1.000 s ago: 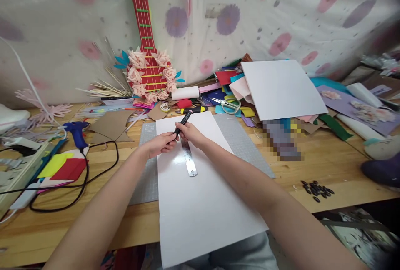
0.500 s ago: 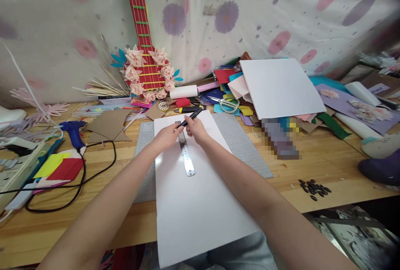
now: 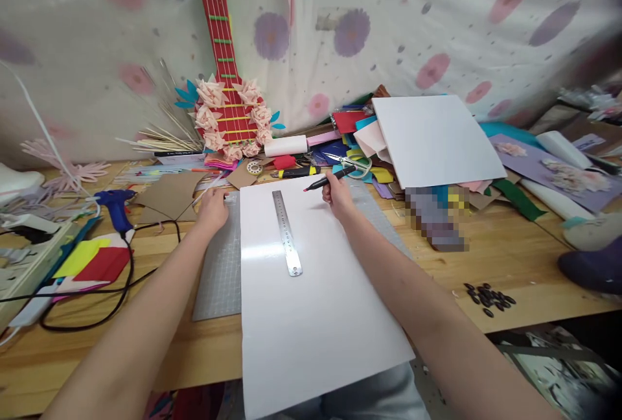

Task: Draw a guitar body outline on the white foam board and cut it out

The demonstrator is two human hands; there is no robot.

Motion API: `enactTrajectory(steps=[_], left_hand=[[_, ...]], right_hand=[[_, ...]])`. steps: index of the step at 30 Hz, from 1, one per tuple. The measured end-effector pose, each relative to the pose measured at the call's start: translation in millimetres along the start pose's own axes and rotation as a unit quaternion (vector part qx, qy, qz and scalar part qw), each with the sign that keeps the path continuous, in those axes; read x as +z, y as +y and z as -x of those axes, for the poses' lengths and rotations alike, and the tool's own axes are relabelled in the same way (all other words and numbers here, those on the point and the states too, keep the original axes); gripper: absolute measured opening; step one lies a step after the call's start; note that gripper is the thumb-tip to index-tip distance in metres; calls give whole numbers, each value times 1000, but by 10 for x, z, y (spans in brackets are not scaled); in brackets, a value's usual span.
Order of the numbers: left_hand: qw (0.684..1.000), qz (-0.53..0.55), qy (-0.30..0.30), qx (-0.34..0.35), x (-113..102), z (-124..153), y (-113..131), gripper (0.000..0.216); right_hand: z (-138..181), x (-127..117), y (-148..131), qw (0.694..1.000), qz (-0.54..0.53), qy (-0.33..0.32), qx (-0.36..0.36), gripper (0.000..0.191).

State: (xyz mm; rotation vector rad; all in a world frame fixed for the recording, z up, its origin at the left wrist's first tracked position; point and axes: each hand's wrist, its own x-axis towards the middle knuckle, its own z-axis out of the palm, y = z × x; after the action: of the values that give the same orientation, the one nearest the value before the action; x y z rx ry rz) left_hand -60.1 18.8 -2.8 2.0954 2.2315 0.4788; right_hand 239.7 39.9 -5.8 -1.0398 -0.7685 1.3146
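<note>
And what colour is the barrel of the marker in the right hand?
Black; the marker barrel shows best in the head view.

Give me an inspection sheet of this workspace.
Surface: wooden table, gray cutting mat; white board overhangs the table's near edge.
Work items: metal ruler on the board; black marker, pink tip exposed.
Clutter: scissors and colored scraps behind the board; black oval pieces at right.
Hands: right hand holds the marker over the board; left hand at the mat's far-left corner, grip unclear.
Cables: black cable loops beside the glue gun.
Surroundings: flower-patterned curtain, red guitar-shaped model before it.
</note>
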Motion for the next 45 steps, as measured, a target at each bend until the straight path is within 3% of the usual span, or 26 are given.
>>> enactTrajectory(steps=[3, 6, 10, 13, 15, 17, 19, 22, 25, 27, 35, 45], left_hand=[[999, -37, 27, -8, 48, 34, -63, 41], [997, -36, 52, 44, 61, 98, 144, 48], [982, 23, -37, 182, 180, 280, 680, 49], [974, 14, -116, 196, 336, 463, 950, 68], [972, -2, -135, 192, 410, 577, 1013, 74], [972, -11, -139, 191, 437, 683, 1025, 76], [972, -12, -139, 191, 427, 777, 1027, 78], [970, -11, -148, 193, 385, 859, 1037, 79], [966, -24, -162, 201, 352, 814, 1021, 81], [966, -38, -161, 199, 338, 713, 987, 82], [965, -35, -170, 197, 364, 319, 904, 83], [961, -35, -174, 212, 404, 262, 887, 86]], right_hand=[[-7, -49, 143, 1000, 8, 6, -2, 41], [6, -88, 182, 1000, 12, -13, -15, 42], [49, -114, 157, 999, 7, -27, -20, 39], [105, -134, 141, 998, 13, -50, -23, 39], [153, -156, 141, 997, 36, -71, -18, 43], [195, -194, 149, 992, 84, -88, -23, 44], [216, -251, 161, 978, 163, -100, -80, 37], [207, -356, 177, 921, 325, -113, -183, 29], [182, -432, 198, 861, 457, -135, -175, 47], [171, -449, 220, 842, 494, -142, -162, 55], [175, -408, 266, 845, 503, -90, -160, 45], [188, -435, 270, 851, 489, -93, -169, 41]])
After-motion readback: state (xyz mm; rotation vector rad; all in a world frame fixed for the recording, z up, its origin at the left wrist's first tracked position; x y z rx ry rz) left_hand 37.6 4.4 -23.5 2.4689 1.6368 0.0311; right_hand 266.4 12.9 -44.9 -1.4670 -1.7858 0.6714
